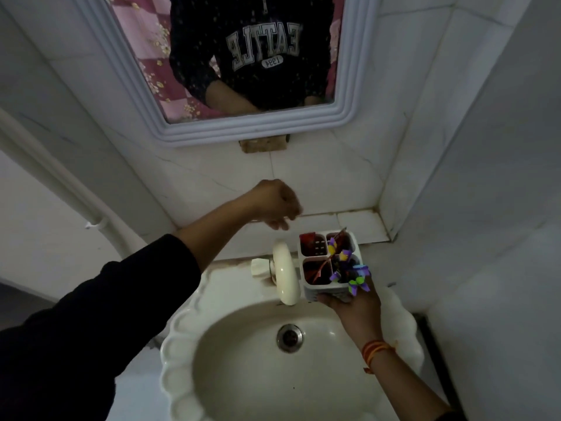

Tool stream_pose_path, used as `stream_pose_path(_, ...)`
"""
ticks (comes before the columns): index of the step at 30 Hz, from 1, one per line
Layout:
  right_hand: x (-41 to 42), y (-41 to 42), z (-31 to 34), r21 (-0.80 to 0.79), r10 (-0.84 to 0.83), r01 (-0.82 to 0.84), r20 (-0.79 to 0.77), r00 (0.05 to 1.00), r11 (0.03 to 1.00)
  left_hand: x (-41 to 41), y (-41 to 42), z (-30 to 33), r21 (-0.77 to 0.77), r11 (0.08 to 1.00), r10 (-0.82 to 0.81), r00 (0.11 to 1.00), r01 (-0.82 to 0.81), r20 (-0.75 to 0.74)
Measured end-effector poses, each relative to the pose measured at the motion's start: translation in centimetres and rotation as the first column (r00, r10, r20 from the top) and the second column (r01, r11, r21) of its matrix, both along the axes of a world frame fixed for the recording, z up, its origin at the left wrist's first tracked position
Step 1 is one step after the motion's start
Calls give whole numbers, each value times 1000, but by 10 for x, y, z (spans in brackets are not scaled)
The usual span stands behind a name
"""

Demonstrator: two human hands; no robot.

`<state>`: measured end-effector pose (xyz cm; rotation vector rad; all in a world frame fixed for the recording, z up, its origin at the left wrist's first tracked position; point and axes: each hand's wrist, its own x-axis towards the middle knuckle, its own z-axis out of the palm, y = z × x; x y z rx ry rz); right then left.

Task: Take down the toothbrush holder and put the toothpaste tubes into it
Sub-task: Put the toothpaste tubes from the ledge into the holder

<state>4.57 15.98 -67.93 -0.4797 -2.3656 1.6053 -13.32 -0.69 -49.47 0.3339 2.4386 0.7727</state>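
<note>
A white toothbrush holder (326, 291) with four compartments stands at the back right of the sink, just right of the tap. Red toothpaste tubes (309, 241) sit in its compartments, and toothbrushes with purple and green heads (358, 276) stick out of the right side. My right hand (355, 305) grips the holder from below at its near side. My left hand (277, 205) hovers above and left of the holder, near the tiled ledge, fingers curled downward; I see nothing in it.
A cream tap (283, 271) arches over the scalloped basin (182, 344), whose drain (290, 337) lies in the middle. A framed mirror (349, 86) hangs above a brown wall mount (262, 144). A tiled wall (470, 147) closes the right side.
</note>
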Motion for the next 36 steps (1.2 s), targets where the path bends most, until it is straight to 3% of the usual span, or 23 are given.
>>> stream_pose_path(2, 0, 0, 1, 3, -2, 2, -1, 1000, 1000, -11, -28, -21, -317, 949, -32, 995, 2, -92)
stream_pose_path(4, 1, -1, 1, 4, -1, 1, 0, 1000, 1000, -15, -57, -46, -563, 827, -84, 987, -8, -138)
stream_pose_path(9, 1, 1, -2, 31, 16, -16, 20, 1000, 999, -10, -109, -97, -711, 701, -105, 980, -46, -167)
stream_pose_path(12, 1, 1, 1, -8, 25, -25, 21, 999, 1000, -7, -123, -114, -699, 703, -151, 933, -130, -326)
stream_pose_path(14, 1, 0, 2, -42, 31, -29, 33, 999, 999, -12, -131, -122, -711, 689, -182, 917, -137, -354)
stream_pose_path(18, -2, 3, 0, -16, 32, -31, 87, 996, 999, -14, -143, -128, -602, 768, -68, 907, -218, -415)
stream_pose_path(20, -3, 5, -1, 10, 27, -28, 89, 996, 1000, -10, -135, -121, -466, 841, 25, 879, -276, -476)
stream_pose_path(23, -1, 4, 0, 10, 22, -23, 77, 997, 1000, -2, -109, -89, -155, 961, 160, 919, -228, -361)
stream_pose_path(25, -1, 3, 4, -4, 20, -20, 64, 998, 1000, -2, -90, -65, -47, 995, 77, 965, -91, -252)
stream_pose_path(28, 0, 1, 11, -55, 22, -19, 51, 998, 998, 0, -52, -19, -107, 979, -198, 940, 175, -278)
stream_pose_path(31, 0, 0, 14, -144, 25, -19, 40, 999, 989, 4, -10, 16, -197, 928, -358, 902, 316, -242)
stream_pose_path(34, 2, 0, 16, -177, 59, -55, 13, 998, 983, 7, 28, 16, -303, 864, -449, 887, 401, -106)
stream_pose_path(36, 2, 2, 18, -235, 63, -61, 1, 998, 970, 13, 45, 12, -272, 885, -411, 909, 379, -68)
